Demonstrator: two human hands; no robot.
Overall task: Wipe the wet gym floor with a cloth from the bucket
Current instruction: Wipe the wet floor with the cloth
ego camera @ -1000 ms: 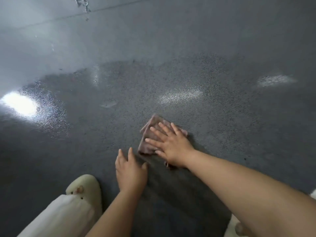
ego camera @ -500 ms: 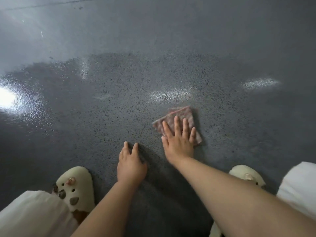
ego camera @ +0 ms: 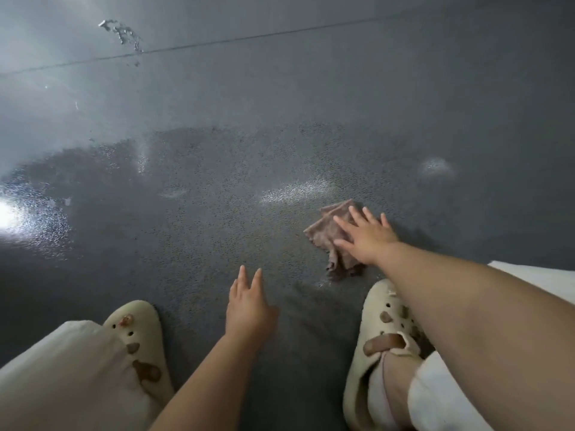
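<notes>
The right hand lay flat on the cloth, fingers straight and spread wide, palm pressing the fabric against the floor. It gripped nothing; the fingers were not curled round the cloth. The cloth was a brownish, crumpled rag, part of it showing past the fingertips and to the left of the hand, with a bunched tail trailing toward the person just beside the toe of the right clog. The left hand rested palm down on the bare floor between the feet, fingers straight and close together, holding nothing, well apart from the cloth.

The floor was dark grey and speckled. A broad darker wet patch spread across the middle, and the cloth sat at its right side. Bright glare shone on the wet surface at the left edge, with paler reflections nearer the cloth. A thin seam crossed the floor far off, with a small pale splatter beside it. The left clog was cream with small charms, and pale trouser legs covered the knees.
</notes>
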